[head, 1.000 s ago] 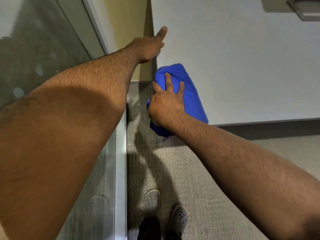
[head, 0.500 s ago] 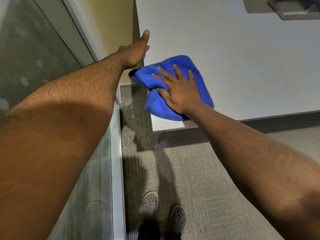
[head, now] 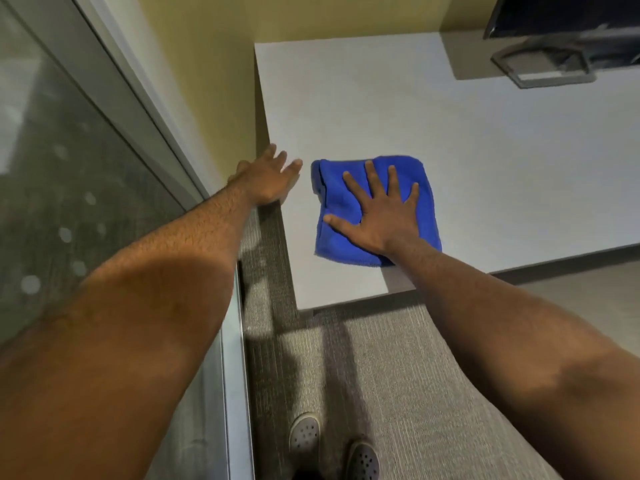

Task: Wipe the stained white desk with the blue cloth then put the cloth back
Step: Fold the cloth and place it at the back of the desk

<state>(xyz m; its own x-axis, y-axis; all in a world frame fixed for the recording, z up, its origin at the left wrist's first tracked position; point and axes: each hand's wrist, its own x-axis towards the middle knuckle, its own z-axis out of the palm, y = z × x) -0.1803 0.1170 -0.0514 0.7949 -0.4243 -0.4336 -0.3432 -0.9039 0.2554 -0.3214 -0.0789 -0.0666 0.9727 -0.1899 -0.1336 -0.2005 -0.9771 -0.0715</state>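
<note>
The blue cloth (head: 349,206) lies folded flat on the white desk (head: 485,161), near the desk's front left corner. My right hand (head: 381,213) presses down on the cloth with palm flat and fingers spread. My left hand (head: 268,178) rests on the desk's left edge, just left of the cloth, fingers extended and holding nothing. No stain shows on the visible desk surface.
A monitor with a grey stand (head: 543,64) sits at the desk's far right. A yellow wall (head: 207,81) and a glass partition (head: 69,168) run along the left. Grey carpet (head: 381,358) lies below, with my shoes (head: 304,434) near the bottom edge.
The cloth, under my right hand, slid from the desk's left edge rightward onto the surface and now lies flatter. My left hand lowered onto the desk edge. The camera view tilted up.
</note>
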